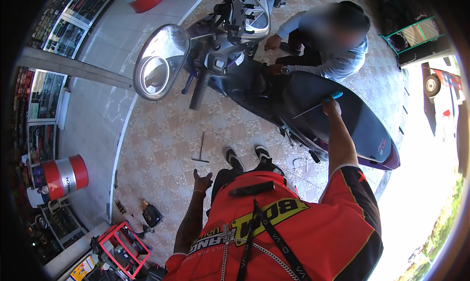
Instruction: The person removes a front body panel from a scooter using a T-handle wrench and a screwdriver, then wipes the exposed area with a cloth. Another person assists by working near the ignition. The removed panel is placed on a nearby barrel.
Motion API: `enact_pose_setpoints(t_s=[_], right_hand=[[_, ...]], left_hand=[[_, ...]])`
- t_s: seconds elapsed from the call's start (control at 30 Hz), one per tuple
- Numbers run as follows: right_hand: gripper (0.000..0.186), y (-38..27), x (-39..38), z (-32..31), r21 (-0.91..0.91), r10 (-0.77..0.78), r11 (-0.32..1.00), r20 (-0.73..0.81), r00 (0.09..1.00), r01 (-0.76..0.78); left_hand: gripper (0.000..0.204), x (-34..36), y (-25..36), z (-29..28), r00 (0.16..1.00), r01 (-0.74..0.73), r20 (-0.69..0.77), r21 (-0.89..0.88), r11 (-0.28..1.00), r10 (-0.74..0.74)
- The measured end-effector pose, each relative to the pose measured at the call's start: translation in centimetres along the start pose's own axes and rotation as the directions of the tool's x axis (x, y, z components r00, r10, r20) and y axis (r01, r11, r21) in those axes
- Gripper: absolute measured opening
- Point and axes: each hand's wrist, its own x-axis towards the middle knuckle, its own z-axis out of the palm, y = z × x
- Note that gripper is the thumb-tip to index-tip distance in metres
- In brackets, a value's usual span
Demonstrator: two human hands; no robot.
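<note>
My right hand [331, 107] grips a screwdriver [337, 95] with a teal handle, held over the black seat [360, 129] of a motor scooter. Its thin shaft points left across the seat. Low on the left, my left hand [202, 181] hangs with fingers apart and nothing in it. The scooter stands between me and another person [350, 60], who crouches at its far side. One hand [272, 42] of that person is near the scooter's front, the other [276, 69] by the front of the seat.
A T-handle wrench [201, 151] lies on the tiled floor ahead of my feet. The scooter's round mirror [161, 60] juts out left. Red-and-silver drums [64, 175] stand by the shop front. A red-framed tool rack [123, 249] and a dark container [152, 215] are at lower left.
</note>
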Motion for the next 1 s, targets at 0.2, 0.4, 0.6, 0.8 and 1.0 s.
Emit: enact_pose_setpoints(t_s=[0.2,0.4,0.6,0.8,1.0], right_hand=[[0.051,-1.8,0.1,-0.2,-0.018,-0.015,1.0,0.003,1.0,0.015],[0.042,-3.4,-0.7,-0.4,-0.015,-0.007,1.0,-0.059,0.998,0.007],[0.038,-3.9,-0.2,-1.0,-0.015,-0.011,1.0,-0.03,0.999,0.01],[0.043,-3.8,1.5,-0.2,0.175,0.068,0.983,-0.069,0.995,-0.055],[0.053,-2.6,1.6,0.0,0.181,0.012,0.984,-0.047,0.999,-0.003]], left_hand=[[0.06,2.3,-2.1,-1.3,0.992,-0.052,0.123,0.087,0.995,0.041],[0.082,4.9,-5.6,-2.8,0.991,-0.077,0.11,0.048,0.996,0.071],[0.069,4.5,-6.0,-5.3,0.853,-0.484,0.443,0.469,0.739,0.277],[0.051,5.8,-7.3,-7.2,0.936,-0.214,0.322,0.189,0.958,0.145],[0.04,3.1,-5.5,-4.7,0.913,-0.344,0.305,0.225,0.912,0.269]])
